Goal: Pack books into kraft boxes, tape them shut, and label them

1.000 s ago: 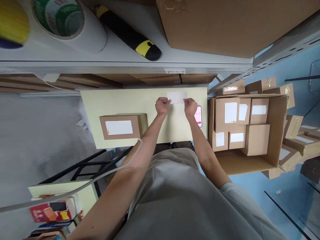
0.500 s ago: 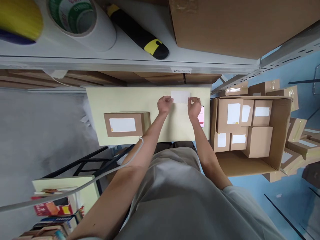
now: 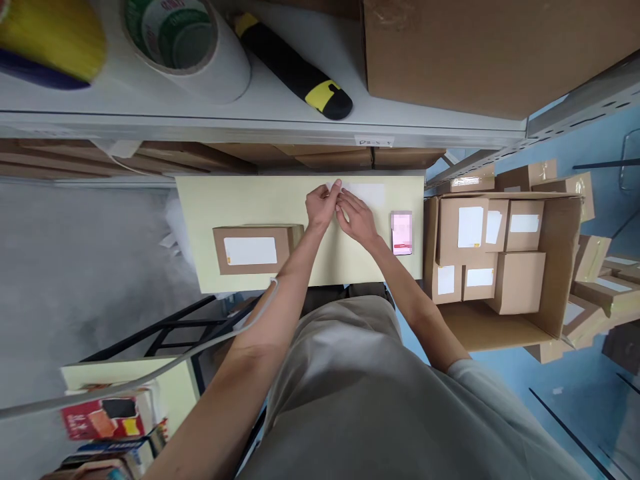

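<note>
A blank white label [image 3: 371, 194] lies over the far part of the pale yellow table [image 3: 260, 200]. At its left end, my left hand [image 3: 321, 204] is closed in a pinch with the thumb up. The fingertips of my right hand [image 3: 358, 219] meet the left hand at that same end, closed around the label's edge; the exact grip is too small to make out. A closed cardboard box [image 3: 295, 247] with a white label on it stands left of my left forearm. To the right of my right hand lies a phone [image 3: 402, 233] with a pink screen.
On the right, a large open carton [image 3: 563, 267] holds several labelled boxes, with more boxes piled beyond it. A grey shelf [image 3: 300, 130] crosses above the table's far edge, bearing a tape roll [image 3: 220, 77] and a black-yellow cutter [image 3: 295, 67]. A grey cable [image 3: 200, 348] runs by my left arm.
My right hand has left the label's right end and moved left to meet my left hand at the left end. The phone is now uncovered. The view has shifted slightly.
</note>
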A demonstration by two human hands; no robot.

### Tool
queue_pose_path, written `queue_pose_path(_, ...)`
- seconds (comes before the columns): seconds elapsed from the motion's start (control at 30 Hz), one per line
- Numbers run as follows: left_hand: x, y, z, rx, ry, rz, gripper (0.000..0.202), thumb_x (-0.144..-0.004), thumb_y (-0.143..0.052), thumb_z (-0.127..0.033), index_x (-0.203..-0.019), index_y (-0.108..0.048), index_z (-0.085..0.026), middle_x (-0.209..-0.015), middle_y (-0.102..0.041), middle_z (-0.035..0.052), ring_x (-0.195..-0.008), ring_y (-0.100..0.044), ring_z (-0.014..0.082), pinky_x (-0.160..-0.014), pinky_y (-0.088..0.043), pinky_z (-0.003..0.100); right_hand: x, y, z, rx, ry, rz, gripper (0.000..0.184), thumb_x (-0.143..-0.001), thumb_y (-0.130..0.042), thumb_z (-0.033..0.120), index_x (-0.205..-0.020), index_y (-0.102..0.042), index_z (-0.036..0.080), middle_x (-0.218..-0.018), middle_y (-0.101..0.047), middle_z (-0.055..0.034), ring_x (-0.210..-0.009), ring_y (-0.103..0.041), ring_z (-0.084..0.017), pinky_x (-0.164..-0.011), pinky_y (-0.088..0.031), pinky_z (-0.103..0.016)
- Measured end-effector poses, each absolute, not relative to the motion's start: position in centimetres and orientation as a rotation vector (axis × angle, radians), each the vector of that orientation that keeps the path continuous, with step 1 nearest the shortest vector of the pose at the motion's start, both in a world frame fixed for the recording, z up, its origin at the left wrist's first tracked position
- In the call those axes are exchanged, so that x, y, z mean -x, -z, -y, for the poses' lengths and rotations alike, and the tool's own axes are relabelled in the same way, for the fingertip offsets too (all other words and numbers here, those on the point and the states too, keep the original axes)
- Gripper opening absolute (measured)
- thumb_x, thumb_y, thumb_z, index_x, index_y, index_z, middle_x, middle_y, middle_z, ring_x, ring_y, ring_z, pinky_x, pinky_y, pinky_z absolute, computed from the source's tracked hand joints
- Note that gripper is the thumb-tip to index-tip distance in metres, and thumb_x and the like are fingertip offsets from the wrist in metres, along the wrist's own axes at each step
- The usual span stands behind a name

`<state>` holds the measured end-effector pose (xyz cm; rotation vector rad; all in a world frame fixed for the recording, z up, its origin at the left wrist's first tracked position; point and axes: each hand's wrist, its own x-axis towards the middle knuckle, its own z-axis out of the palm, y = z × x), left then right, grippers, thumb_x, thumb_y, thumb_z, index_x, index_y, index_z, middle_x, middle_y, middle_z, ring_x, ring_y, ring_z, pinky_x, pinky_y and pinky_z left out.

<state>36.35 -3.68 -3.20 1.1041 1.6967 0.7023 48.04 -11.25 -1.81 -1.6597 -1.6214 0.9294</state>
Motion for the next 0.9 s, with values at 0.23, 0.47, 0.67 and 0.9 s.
queue_pose_path(0.23, -33.9, 4.1, 1.9, -1.09, -0.714, -1.848, 0.039, -0.098, -0.083, -0.046, -0.078, -0.058, -0.023, -0.073, -0.059, -0.0003, -0.089, -0.065, 0.0209, -0.08, -0.054, 0.028, -48.0, 2.8, 8.0, 1.968, -1.005, 1.354, 0.031, -0.12, -0.053, 0.041, -0.11, -0.078, 0.025, -0.121, -0.087, -0.0076, -0.123, -0.079, -0.023, -0.115, -0.059, -0.035)
queue_pose_path(0.47, -31.9, 4.5, 2.1, -1.038, -0.735, -1.813, 0.036, -0.097, -0.083, -0.049, -0.084, -0.066, -0.02, -0.077, -0.067, 0.0025, -0.094, -0.067, 0.0228, -0.087, -0.058, 0.031, -49.4, 6.5, 4.0, 2.264, -1.391, 0.843, 0.063, -0.121, -0.057, 0.049, -0.064, -0.067, 0.024, -0.062, -0.071, -0.0022, -0.074, -0.078, -0.02, -0.086, -0.058, -0.028)
queue_pose_path(0.67, -31.5, 5.0, 2.4, -1.029, -0.676, -1.805, 0.039, -0.097, -0.082, -0.054, -0.084, -0.066, -0.02, -0.078, -0.066, 0.0028, -0.092, -0.065, 0.0218, -0.086, -0.057, 0.03, -48.7, 7.8, 3.2, 2.331, -1.391, 0.777, 0.065, -0.118, -0.063, 0.051, -0.059, -0.066, 0.025, -0.058, -0.069, -0.0019, -0.074, -0.076, -0.021, -0.086, -0.058, -0.028)
queue_pose_path(0.9, -32.1, 4.6, 3.0, -1.063, -0.632, -1.825, 0.044, -0.099, -0.079, -0.052, -0.076, -0.057, -0.022, -0.071, -0.055, -0.0007, -0.084, -0.059, 0.0188, -0.079, -0.053, 0.028, -48.9, 8.1, 3.2, 2.336, -1.399, 0.746, 0.065, -0.118, -0.062, 0.052, -0.061, -0.071, 0.022, -0.062, -0.074, -0.0052, -0.078, -0.079, -0.022, -0.086, -0.059, -0.029)
